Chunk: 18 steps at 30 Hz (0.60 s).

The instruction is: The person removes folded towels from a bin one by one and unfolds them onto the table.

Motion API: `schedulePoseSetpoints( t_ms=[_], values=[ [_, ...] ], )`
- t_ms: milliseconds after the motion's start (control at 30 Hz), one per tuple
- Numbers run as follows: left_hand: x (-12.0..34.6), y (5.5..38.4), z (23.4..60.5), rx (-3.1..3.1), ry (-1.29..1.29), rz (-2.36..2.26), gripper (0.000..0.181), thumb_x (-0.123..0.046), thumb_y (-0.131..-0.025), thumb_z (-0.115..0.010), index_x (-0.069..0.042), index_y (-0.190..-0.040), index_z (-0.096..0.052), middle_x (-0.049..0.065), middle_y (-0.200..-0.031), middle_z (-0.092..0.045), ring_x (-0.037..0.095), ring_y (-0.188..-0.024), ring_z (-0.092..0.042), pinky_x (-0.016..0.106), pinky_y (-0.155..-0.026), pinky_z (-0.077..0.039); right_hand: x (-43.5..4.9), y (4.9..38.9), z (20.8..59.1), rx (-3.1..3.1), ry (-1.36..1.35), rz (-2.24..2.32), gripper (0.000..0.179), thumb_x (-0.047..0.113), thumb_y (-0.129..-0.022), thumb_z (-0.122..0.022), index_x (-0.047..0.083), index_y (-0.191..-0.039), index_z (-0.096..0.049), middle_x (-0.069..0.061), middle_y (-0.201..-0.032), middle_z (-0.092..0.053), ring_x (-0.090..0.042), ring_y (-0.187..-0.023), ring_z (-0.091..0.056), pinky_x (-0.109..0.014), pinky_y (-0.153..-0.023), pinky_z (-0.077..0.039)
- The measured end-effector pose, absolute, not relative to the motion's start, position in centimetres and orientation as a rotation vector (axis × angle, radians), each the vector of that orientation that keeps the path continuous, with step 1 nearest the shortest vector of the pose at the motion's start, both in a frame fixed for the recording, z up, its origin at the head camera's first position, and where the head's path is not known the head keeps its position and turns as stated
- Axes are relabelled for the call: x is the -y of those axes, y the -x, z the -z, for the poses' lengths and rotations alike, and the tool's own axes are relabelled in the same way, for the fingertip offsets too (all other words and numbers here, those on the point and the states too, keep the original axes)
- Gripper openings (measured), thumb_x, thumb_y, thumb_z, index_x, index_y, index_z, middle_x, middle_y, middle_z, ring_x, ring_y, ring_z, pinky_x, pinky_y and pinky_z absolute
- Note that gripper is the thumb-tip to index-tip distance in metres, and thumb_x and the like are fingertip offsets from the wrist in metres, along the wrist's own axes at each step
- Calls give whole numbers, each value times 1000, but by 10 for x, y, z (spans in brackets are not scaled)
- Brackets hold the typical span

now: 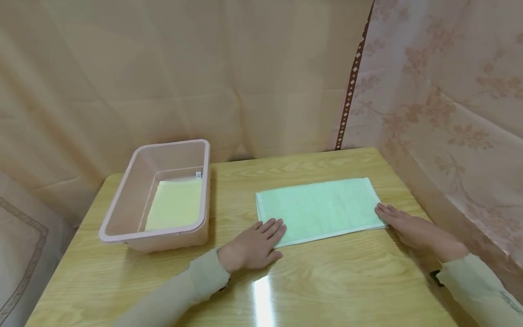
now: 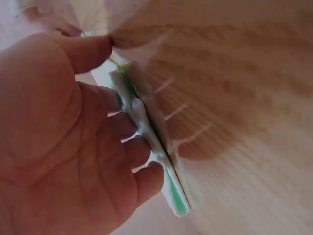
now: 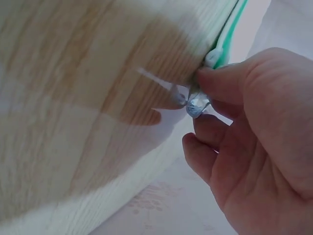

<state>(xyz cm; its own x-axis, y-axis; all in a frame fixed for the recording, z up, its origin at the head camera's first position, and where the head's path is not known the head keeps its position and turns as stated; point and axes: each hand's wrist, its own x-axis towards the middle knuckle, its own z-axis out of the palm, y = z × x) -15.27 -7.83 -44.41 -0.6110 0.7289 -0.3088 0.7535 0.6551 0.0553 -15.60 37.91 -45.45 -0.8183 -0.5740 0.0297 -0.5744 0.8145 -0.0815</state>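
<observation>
A folded light green towel with pale borders lies flat on the wooden table. My left hand rests on its near left corner, fingers straight and thumb apart. In the left wrist view, the fingertips meet the layered edge of the towel. At the towel's right end, my right hand lays its extended fingers on the near corner. The right wrist view has the thumb of the right hand close beside the towel's edge, where a whitish corner shows by the fingers.
A pale pink plastic basin stands on the table's left side. Inside it lies a folded yellow towel with a small white tag. Beige curtain hangs behind the wooden table, and floral cloth covers the right side.
</observation>
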Motion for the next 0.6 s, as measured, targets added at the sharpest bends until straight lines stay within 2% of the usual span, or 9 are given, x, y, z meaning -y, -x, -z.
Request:
schedulePoseSetpoints(
  t_ms=[67, 133, 233, 267, 367, 467, 500, 567, 600],
  values=[
    [78, 152, 445, -2591, -1207, 166, 64, -44, -111, -29, -10, -163, -14, 7, -169, -9, 22, -155, -9, 41, -123, -17, -380, 155, 455, 2978, -943, -120, 46, 1, -98, -61, -11, -142, -51, -31, -143, -51, -48, -128, -52, -40, -110, -39],
    [77, 152, 445, -2617, -1230, 223, 61, -40, -112, -28, -10, -163, -17, 8, -169, -13, 22, -154, -12, 39, -122, -19, -380, 155, 456, 2962, -941, -118, 46, 2, -99, -61, -10, -142, -51, -30, -143, -51, -47, -127, -53, -31, -113, -32],
    [76, 152, 446, -2661, -1288, 286, 57, -35, -112, -30, -7, -161, -24, 9, -167, -22, 23, -152, -21, 38, -120, -25, -381, 156, 458, 2931, -935, -140, 44, 2, -99, -61, -10, -141, -53, -29, -142, -52, -47, -126, -54, -14, -111, -13],
    [76, 152, 446, -2675, -1315, 297, 56, -34, -112, -32, -6, -160, -27, 10, -165, -26, 23, -151, -25, 37, -119, -27, -381, 156, 458, 2910, -943, -131, 44, 2, -98, -62, -10, -139, -54, -29, -141, -53, -47, -125, -55, -15, -111, -14],
    [77, 151, 446, -2689, -1389, 340, 51, -26, -112, -33, -2, -157, -33, 13, -161, -34, 25, -148, -33, 35, -117, -31, -379, 155, 458, 2886, -946, -117, 44, 0, -95, -65, -10, -137, -57, -29, -139, -55, -46, -123, -57, -25, -113, -29],
    [77, 149, 446, -2673, -1431, 394, 48, -18, -111, -34, 0, -156, -35, 14, -159, -37, 25, -146, -37, 32, -115, -33, -377, 155, 455, 2906, -932, -105, 43, -2, -92, -67, -11, -134, -59, -29, -137, -57, -46, -122, -57, -45, -103, -47],
    [77, 148, 445, -2661, -1433, 413, 48, -16, -111, -34, 0, -156, -35, 14, -160, -37, 25, -146, -37, 31, -115, -33, -376, 154, 454, 2932, -922, -120, 42, -3, -93, -65, -12, -134, -59, -29, -137, -56, -48, -123, -56, -51, -100, -48],
    [77, 145, 444, -2650, -1448, 447, 47, -14, -111, -35, -2, -156, -37, 13, -159, -38, 23, -145, -39, 30, -114, -35, -375, 154, 451, 2981, -898, -142, 41, -4, -93, -64, -12, -133, -59, -30, -137, -57, -49, -123, -55, -55, -101, -47],
    [76, 144, 444, -2649, -1460, 462, 46, -13, -110, -35, -2, -155, -38, 12, -158, -39, 23, -144, -40, 29, -112, -36, -375, 153, 449, 2997, -893, -155, 40, -5, -93, -63, -12, -132, -60, -30, -136, -57, -50, -123, -55, -60, -97, -47]
  ],
)
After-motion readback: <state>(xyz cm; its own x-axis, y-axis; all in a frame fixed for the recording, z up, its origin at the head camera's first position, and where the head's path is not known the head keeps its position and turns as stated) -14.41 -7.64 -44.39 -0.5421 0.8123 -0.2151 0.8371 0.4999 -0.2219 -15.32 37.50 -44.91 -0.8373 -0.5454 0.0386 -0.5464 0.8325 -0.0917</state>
